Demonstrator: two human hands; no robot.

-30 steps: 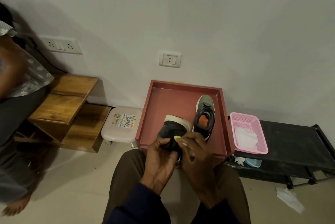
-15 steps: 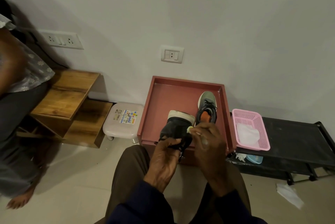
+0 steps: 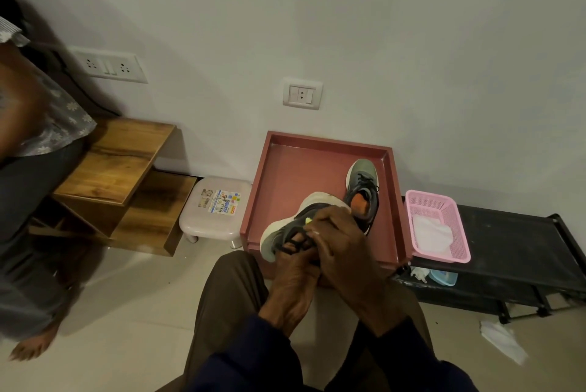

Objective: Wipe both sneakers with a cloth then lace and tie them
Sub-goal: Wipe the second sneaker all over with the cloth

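White wall (image 3: pixel 412 43) with two socket plates fills the upper half of the frame, and below it, at the centre, a red tray (image 3: pixel 253 201) stands on the floor side. Both sneakers are at this tray. The near sneaker (image 3: pixel 282 230) is held at the tray's lower edge, turned on its side so that the pale sole faces the upper left. Its long axis runs from lower left to upper right. The far sneaker (image 3: pixel 364 176) lies inside the tray by the right rim, long axis almost up and down in the frame, and it already has laces.

The left hand (image 3: pixel 295 268) comes from below, its fingers curled at a black loop of the lace (image 3: pixel 293 241). The right hand (image 3: pixel 345 242) lies just to the right and a little higher, fingers bent down over the upper of the near sneaker. What exactly it pinches I cannot tell.

I judge the step to be lacing. The loop lies to the lower left of the right hand and right at the left fingertips, so the left hand is the nearer one.

For writing: the sticker (image 3: pixel 222 203) on the small stool (image 3: pixel 215 223) seems to carry a blue word, perhaps "SQUARE", but I am not sure. No brand can be read on the sneakers. A white cloth (image 3: pixel 431 233) rests in the pink basket (image 3: pixel 459 233), right of the tray.
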